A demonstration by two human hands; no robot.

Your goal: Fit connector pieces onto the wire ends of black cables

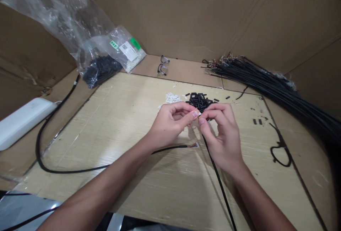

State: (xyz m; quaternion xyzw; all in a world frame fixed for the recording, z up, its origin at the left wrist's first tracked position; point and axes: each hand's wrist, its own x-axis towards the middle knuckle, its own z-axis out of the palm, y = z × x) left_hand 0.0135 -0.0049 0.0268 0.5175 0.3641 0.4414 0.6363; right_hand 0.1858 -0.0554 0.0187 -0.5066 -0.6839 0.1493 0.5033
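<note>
My left hand (pixel 177 119) and my right hand (pixel 222 133) meet over the middle of the table, fingers pinched close together. Between the left fingertips a small white connector (pixel 199 114) shows in part. My right thumb and forefinger pinch at the wire end of a black cable (pixel 217 174), which runs down toward the bottom edge. The thin wires are mostly hidden by the fingers. Just behind the hands lie a heap of short black sleeves (pixel 198 99) and a heap of white connectors (pixel 172 98). A second black cable (pixel 170 148) with a white plug (pixel 197 144) lies below my left hand.
Clear plastic bags (pixel 101 64) of black and white parts stand at the back left. Glasses (pixel 162 66) lie at the back. A thick bundle of black cables (pixel 271 85) covers the right rear. A white box-like device (pixel 26 121) sits at left; cardboard walls (pixel 186 14) surround the table.
</note>
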